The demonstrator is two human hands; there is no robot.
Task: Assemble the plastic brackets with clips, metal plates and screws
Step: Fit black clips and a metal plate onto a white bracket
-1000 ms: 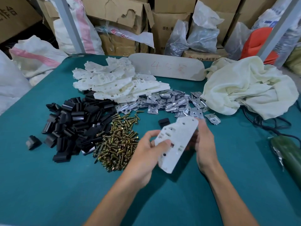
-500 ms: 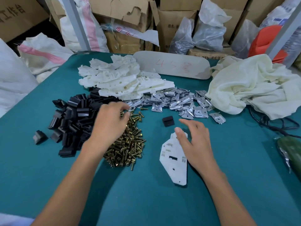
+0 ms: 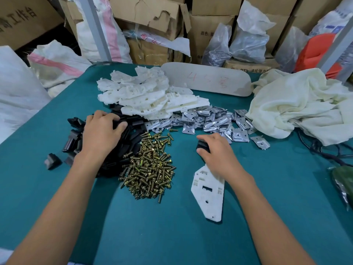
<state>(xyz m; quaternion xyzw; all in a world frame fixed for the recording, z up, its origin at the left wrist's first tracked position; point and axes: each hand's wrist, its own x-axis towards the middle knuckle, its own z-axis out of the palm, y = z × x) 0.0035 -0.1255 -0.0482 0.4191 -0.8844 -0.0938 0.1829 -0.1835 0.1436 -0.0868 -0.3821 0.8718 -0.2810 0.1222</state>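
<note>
Our flat white plastic bracket lies on the teal table, its far end under our right hand, which pinches a small black plastic clip. Our left hand curls over the black clip pile; whether it grasps one, we cannot tell.

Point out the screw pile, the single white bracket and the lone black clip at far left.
screw pile (image 3: 150, 165), head view, middle of heap.
white bracket (image 3: 209, 196), head view, flat face below its slot.
lone black clip (image 3: 52, 161), head view, its top.
</note>
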